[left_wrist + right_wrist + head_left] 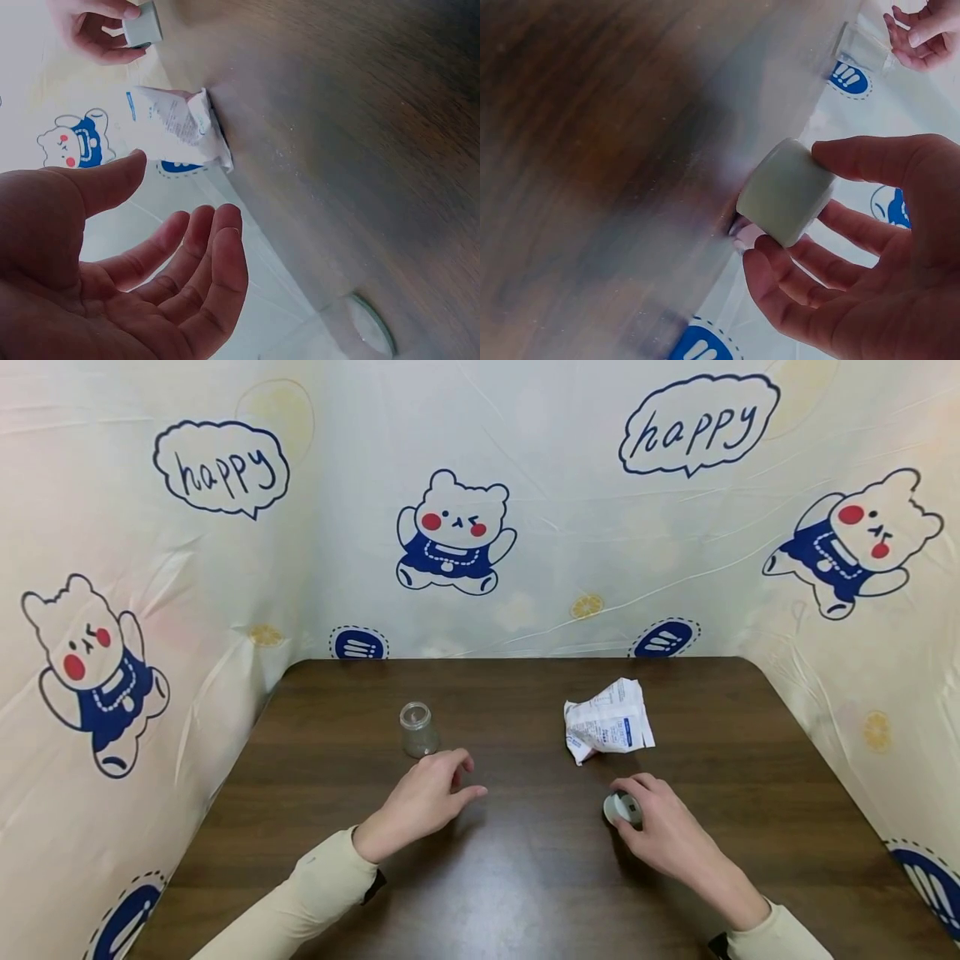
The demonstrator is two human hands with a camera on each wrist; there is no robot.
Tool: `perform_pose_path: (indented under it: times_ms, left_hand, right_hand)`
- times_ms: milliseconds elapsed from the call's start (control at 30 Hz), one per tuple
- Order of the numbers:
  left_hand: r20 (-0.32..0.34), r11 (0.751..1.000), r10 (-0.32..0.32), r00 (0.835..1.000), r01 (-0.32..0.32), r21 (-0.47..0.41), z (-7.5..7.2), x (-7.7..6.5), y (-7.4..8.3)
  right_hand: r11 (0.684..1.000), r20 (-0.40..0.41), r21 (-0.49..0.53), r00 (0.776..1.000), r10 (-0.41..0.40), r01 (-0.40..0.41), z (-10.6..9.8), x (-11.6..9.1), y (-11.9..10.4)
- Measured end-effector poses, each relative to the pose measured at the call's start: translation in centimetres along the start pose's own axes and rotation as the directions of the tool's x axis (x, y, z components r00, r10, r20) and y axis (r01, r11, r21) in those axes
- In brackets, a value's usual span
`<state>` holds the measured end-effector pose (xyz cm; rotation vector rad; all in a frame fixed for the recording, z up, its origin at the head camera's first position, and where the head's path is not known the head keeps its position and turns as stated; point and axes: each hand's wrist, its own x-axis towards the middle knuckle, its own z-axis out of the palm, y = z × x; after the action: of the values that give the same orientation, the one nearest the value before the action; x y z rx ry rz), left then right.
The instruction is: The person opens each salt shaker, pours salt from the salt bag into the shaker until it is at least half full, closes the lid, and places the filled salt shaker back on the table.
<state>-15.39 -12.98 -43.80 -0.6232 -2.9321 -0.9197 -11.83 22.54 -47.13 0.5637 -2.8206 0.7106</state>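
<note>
My right hand (667, 831) grips a short, pale grey-green cylinder (784, 191) between thumb and fingertips, low over the right part of the table. In the head view the cylinder's round end faces left and a small dark mark shows near my fingers; its exact kind I cannot tell. My left hand (423, 797) hovers left of centre, fingers loosely bent, thumb apart, nothing in it. Just beyond its knuckles stands a clear glass jar (418, 735), upright, with no lid on it. A crumpled white packet (611, 724) with printed text lies beyond my right hand.
The dark wooden table (517, 860) reaches back to a printed cloth (555, 552) with bears and "happy" bubbles, which also hangs along the left and right sides. The jar and the packet stand apart, towards the table's back half.
</note>
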Motion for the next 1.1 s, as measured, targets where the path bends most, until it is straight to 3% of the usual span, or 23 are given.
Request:
perform_pose_path:
  times_ms: [300, 1100]
  left_hand:
    - [-0.005, 1.0, 0.028, 1.0, -0.028, -0.007, 0.2, 0.4, 0.6]
    - [0.0, 1.0, 0.013, 1.0, -0.013, -0.001, -0.1, 0.3, 0.2]
  right_hand:
    - [1.0, 0.02, -0.015, 1.0, 0.014, -0.013, -0.3, -0.5, 0.2]
    - [0.997, 0.029, -0.064, 0.998, 0.048, -0.046, 0.1, -1.2, 0.5]
